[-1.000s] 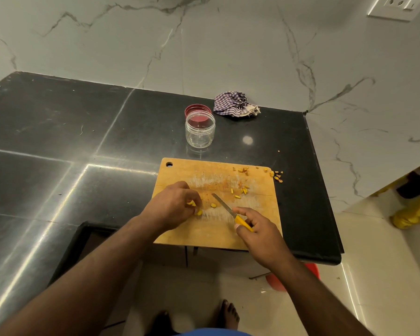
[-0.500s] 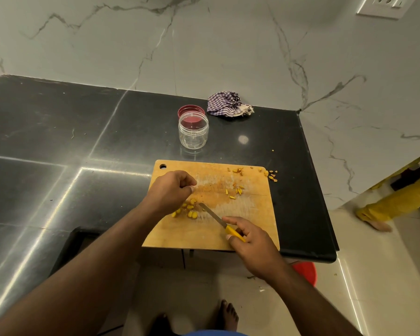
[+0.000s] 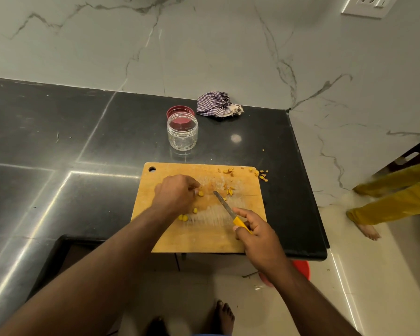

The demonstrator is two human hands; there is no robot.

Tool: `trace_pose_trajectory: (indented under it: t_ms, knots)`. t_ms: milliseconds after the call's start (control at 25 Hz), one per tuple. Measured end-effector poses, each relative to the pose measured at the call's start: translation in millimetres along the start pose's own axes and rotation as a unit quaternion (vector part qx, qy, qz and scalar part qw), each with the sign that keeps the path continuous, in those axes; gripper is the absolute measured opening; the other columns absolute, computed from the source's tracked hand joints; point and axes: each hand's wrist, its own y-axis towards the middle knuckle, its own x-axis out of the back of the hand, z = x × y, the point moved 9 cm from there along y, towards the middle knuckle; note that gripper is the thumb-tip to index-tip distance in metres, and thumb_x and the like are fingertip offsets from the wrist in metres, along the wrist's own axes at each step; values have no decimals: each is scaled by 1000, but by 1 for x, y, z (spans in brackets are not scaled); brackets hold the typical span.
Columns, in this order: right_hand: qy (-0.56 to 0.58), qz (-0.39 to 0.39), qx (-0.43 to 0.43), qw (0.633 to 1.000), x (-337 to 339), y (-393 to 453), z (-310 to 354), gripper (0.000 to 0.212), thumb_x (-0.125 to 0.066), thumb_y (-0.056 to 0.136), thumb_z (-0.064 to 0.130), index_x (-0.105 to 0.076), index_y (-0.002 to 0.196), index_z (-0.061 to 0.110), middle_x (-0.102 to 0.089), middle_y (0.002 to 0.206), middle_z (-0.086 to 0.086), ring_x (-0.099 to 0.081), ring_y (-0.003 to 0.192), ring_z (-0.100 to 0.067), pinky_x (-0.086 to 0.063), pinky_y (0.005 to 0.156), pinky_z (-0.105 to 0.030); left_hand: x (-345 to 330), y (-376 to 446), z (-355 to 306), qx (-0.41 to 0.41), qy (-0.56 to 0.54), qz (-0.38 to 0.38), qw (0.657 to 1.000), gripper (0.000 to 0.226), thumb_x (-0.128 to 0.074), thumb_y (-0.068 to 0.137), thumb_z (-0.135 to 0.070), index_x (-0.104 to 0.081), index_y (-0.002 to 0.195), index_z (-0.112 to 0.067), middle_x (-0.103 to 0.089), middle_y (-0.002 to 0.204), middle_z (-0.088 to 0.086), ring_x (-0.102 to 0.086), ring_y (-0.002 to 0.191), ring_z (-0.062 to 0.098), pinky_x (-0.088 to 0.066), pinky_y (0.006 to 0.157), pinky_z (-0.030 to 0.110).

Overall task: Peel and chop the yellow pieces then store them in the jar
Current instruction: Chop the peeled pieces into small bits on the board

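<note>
A wooden cutting board (image 3: 204, 238) lies on the black counter. Chopped yellow pieces (image 3: 182, 217) lie on its left part, and my left hand (image 3: 175, 194) is curled over them, its fingertips at a yellow piece (image 3: 200, 194). My right hand (image 3: 255, 235) grips the yellow handle of a knife (image 3: 224, 207), whose blade points up-left onto the board. Peel scraps (image 3: 229, 190) lie on the board's upper right. An open clear jar (image 3: 182, 132) stands beyond the board, its red lid (image 3: 180, 110) behind it.
A checked cloth (image 3: 216, 106) lies bunched at the back of the black counter (image 3: 58, 141). More scraps (image 3: 262, 175) sit off the board's top right corner. Another person's legs in yellow trousers (image 3: 393, 197) stand on the floor at right. A red object (image 3: 301, 269) sits below the counter edge.
My left hand has moved up and right across the board, leaving a few yellow pieces behind it. The knife has swung right, away from the pieces. The person at right stepped closer.
</note>
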Motion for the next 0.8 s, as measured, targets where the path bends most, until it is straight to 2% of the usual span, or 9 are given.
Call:
trace_pose_trajectory:
  t_ms: [120,200,280,360,480,800]
  knots:
    - [-19,4,2,1000,-3,0,3,42,-49,98,20,-53,136,37,-63,101,13,-55,70,1,-42,57,-18,4,-2,5,5,30,-14,999,25,-65,91,-39,-70,115,-36,-70,114,-13,-54,114,19,-42,92,44]
    - [-59,16,25,998,-7,-1,13,45,-46,99,19,-47,141,35,-61,114,11,-55,76,2,-39,59,-13,2,-4,3,2,38,-21,999,25,-66,87,-43,-72,111,-38,-70,111,-15,-53,113,18,-39,88,43]
    - [-114,29,55,992,-14,-3,26,47,-44,100,20,-41,145,32,-56,125,10,-57,90,0,-44,66,-11,2,-8,0,7,43,-33,999,25,-66,86,-45,-72,109,-38,-70,108,-15,-50,112,18,-35,85,42]
    - [-160,32,83,983,-20,-3,36,47,-43,101,20,-37,147,29,-53,133,6,-56,105,-4,-47,82,-17,3,-10,-2,10,43,-46,998,23,-66,87,-46,-72,108,-37,-69,106,-15,-49,111,18,-34,84,41]
    - [-203,38,101,973,-29,-2,41,48,-40,101,20,-34,148,24,-48,143,1,-47,126,-12,-40,103,-25,2,-13,-5,12,31,-51,998,21,-66,89,-44,-72,107,-36,-69,105,-15,-49,111,17,-33,85,41]
    - [-251,51,113,960,-47,-3,45,48,-36,102,21,-29,150,24,-46,143,0,-48,124,-14,-42,103,-30,1,-11,0,32,9,-43,999,13,-67,86,-46,-73,95,-37,-68,98,-19,-51,107,15,-31,81,40]
